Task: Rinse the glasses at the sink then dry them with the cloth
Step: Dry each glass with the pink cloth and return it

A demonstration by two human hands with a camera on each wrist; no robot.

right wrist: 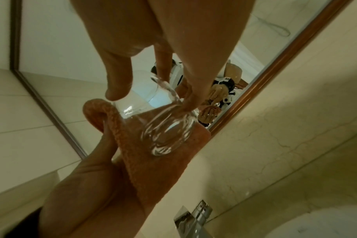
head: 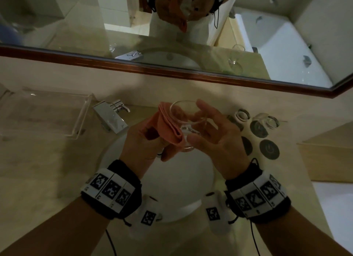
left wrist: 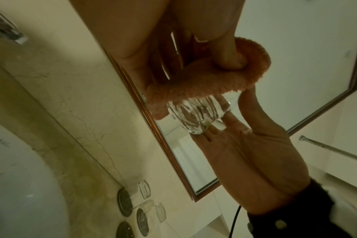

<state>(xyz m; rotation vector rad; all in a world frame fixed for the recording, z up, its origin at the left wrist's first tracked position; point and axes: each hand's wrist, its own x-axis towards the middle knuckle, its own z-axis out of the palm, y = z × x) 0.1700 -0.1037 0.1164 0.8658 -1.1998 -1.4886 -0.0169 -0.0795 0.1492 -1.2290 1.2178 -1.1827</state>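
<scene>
Orange cloth point(head: 168, 125) gripped in left hand point(head: 145, 139), folded, pressed against side of clear glass point(head: 186, 120). Right hand point(head: 215, 139) curls round glass, thumb at base. I see both held over white sink point(head: 191, 179). Two more glasses point(head: 242, 116) stand on counter point(head: 47, 169), right of sink.

Both forearms are bare. Just behind the left hand point(head: 142, 141) a broad black wrist band point(head: 114, 190) carries white panels printed with black square-pattern markers. Behind the right hand point(head: 219, 141) sits a matching band point(head: 257, 195). Under each band hangs a white block with one more marker, and thin black cables trail from the bands.
</scene>
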